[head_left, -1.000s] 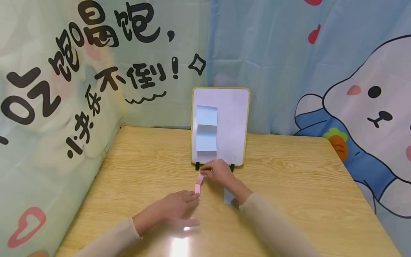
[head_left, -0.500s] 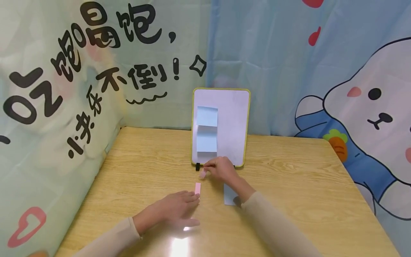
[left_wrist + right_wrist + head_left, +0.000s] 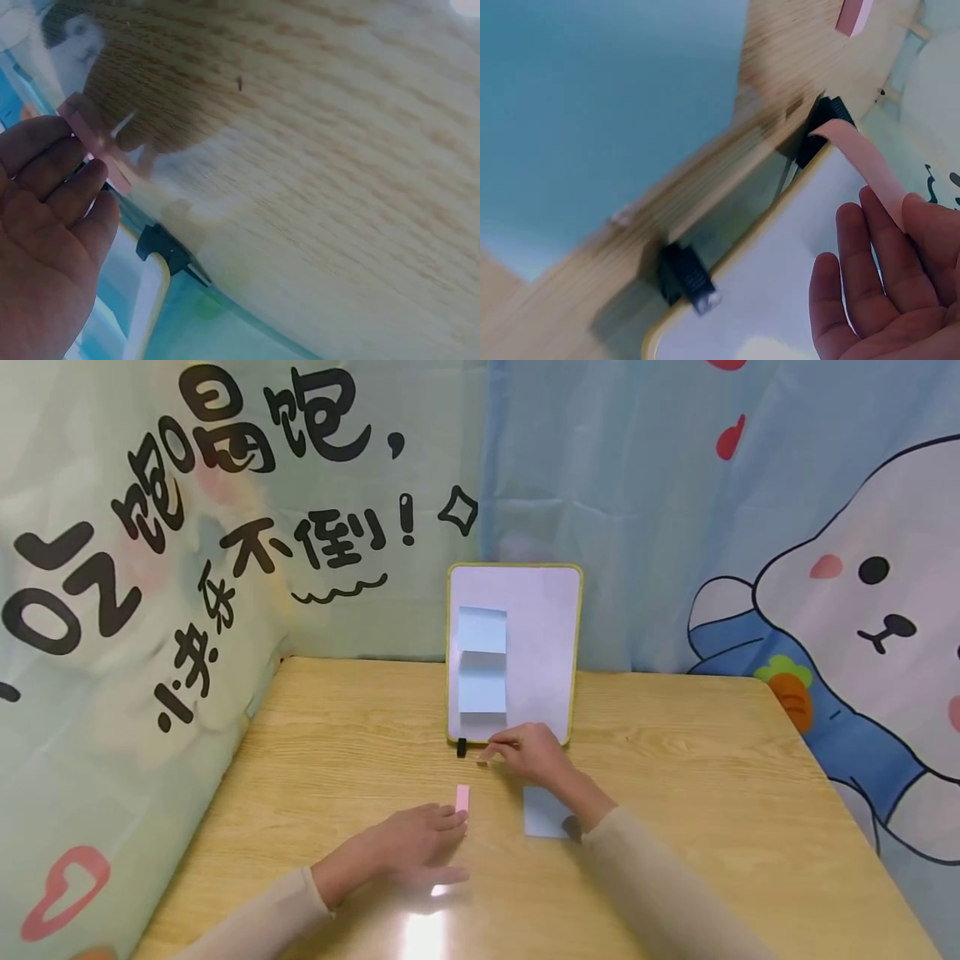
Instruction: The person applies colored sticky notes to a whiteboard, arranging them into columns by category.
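Note:
My right hand pinches a narrow pink sticky note between thumb and index finger, just in front of the board's lower edge. Its loose end curls away from the fingers in the right wrist view. Lower on the table, the outstretched fingers of my left hand rest on a pad of narrow pink sticky notes, covering its near end. A square pad of light blue sticky notes lies under my right forearm, partly hidden by it.
A small whiteboard with a yellow rim stands upright at the back on black feet. An upper blue note and a lower blue note stick to its left half. Printed curtains hang behind the table.
The pink note has come off the pad in my right hand, which has moved slightly up and right toward the board. My left hand has stayed on the pad.

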Available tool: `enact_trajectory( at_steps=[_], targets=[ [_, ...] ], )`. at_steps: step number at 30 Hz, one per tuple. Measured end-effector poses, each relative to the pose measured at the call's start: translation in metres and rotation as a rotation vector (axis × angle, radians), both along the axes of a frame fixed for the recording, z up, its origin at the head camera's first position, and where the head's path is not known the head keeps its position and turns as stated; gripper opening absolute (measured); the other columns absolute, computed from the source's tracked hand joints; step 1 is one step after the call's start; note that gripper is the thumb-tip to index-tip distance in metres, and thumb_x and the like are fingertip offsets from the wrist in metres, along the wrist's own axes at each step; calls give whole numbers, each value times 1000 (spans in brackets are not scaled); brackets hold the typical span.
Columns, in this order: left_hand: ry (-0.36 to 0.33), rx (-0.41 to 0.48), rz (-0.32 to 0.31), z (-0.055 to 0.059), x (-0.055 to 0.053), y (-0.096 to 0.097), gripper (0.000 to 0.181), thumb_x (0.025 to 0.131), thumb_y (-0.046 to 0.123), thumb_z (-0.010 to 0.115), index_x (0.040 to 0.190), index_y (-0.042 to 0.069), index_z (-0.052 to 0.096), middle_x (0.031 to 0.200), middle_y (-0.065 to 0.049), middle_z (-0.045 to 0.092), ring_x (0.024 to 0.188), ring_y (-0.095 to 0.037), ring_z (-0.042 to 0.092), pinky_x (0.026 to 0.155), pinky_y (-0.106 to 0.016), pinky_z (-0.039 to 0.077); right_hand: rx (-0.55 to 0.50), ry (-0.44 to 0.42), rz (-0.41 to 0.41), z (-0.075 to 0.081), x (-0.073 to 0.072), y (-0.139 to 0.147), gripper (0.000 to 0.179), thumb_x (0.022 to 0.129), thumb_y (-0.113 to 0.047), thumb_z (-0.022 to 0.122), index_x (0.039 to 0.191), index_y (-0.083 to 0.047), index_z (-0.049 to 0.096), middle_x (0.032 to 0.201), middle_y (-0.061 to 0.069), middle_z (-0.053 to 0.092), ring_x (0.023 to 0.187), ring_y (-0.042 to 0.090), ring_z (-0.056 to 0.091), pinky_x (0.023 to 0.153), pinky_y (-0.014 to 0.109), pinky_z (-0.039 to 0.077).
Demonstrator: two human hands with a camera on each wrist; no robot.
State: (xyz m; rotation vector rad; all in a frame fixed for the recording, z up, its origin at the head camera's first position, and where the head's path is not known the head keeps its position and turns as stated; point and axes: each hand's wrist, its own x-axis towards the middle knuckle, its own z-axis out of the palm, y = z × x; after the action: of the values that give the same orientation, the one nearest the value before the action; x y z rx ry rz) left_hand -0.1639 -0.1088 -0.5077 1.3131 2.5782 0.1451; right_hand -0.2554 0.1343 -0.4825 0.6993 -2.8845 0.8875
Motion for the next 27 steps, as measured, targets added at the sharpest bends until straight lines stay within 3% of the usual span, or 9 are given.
enact_trajectory(
  at_steps=[5,9,19,22,27],
  targets=[
    [0,9,26,1,-1,1,72,100,61,36,145,7,50,154,-9,44,143,-26,41,119,-39,30,10,45,7,8,-2,13,16,90,-10,71,102,-5,79,98,10,77,86,22,73,71,33,55],
    [10,16,36,3,-2,4,71,101,61,33,140,8,56,150,-8,49,141,-26,44,119,-39,31,30,58,-7,16,-6,23,17,90,-8,70,105,-5,78,100,11,77,66,14,63,61,27,45],
    [5,22,66,5,-1,9,71,100,63,31,135,9,60,146,-8,53,140,-27,45,119,-43,29,51,91,8,44,-17,38,21,93,-7,66,110,-3,76,105,15,75,53,12,44,57,27,38],
    [3,26,74,5,-1,9,69,101,62,32,135,9,61,146,-7,53,141,-26,45,119,-44,29,74,115,4,53,-23,42,21,93,-9,65,111,-4,76,106,16,75,56,17,52,58,30,40],
    [13,76,75,2,-3,11,64,103,58,30,126,12,67,143,-5,57,139,-25,47,118,-48,31,106,226,7,67,-34,54,21,91,-8,68,110,-4,76,102,16,76,81,30,72,65,39,52]
  ],
)
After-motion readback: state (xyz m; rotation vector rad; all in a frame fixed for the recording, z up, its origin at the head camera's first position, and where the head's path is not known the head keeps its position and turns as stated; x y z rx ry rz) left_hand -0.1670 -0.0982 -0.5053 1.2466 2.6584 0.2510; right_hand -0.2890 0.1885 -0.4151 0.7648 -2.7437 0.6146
